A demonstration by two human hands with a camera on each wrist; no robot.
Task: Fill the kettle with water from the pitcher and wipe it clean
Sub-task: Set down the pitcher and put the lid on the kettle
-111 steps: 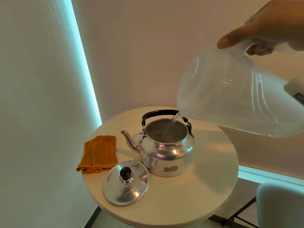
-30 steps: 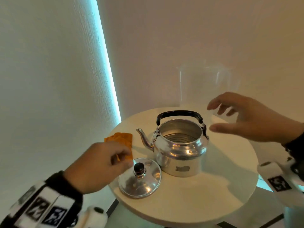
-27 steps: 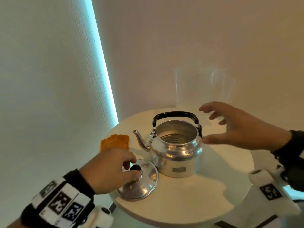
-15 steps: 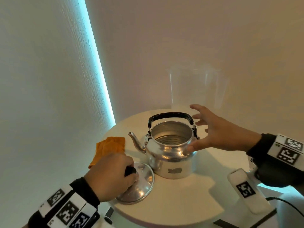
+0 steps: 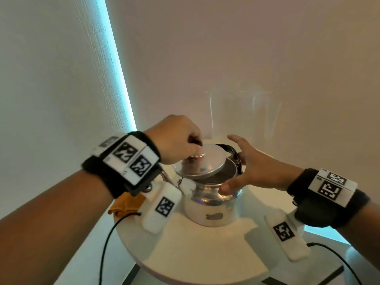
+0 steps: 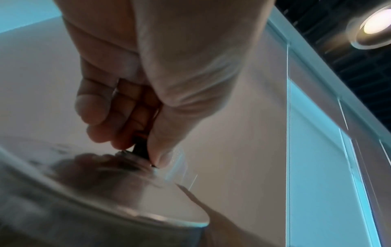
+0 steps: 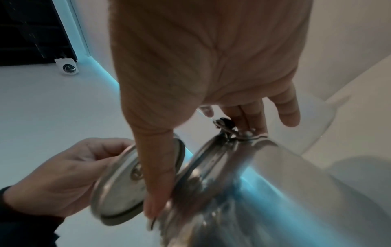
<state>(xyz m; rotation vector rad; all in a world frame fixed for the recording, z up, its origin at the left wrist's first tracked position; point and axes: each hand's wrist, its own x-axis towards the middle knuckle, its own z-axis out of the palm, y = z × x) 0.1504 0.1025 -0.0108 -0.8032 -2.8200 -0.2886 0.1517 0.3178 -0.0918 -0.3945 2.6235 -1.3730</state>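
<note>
The steel kettle (image 5: 211, 204) stands in the middle of the round table (image 5: 195, 254). My left hand (image 5: 191, 147) pinches the black knob (image 6: 138, 147) of the steel lid (image 5: 202, 163) and holds the lid tilted just above the kettle's mouth, which still shows on the right. My right hand (image 5: 236, 169) rests against the kettle's shoulder, thumb on the near side and straight fingers at the black handle's hinge (image 7: 226, 122). The clear pitcher (image 5: 242, 116) stands upright behind the kettle. A folded orange cloth (image 5: 125, 204) lies at the table's left edge, partly hidden by my left wrist.
Walls close in behind and to the left of the small table, with a blue light strip (image 5: 121, 75) in the corner. Cables hang from both wrist units over the table's front edge. The table's near edge drops off to the floor.
The pitcher was set down at the back after pouring. My left hand lifted the lid off the table and carried it over the kettle's mouth. My right hand came to rest on the kettle.
</note>
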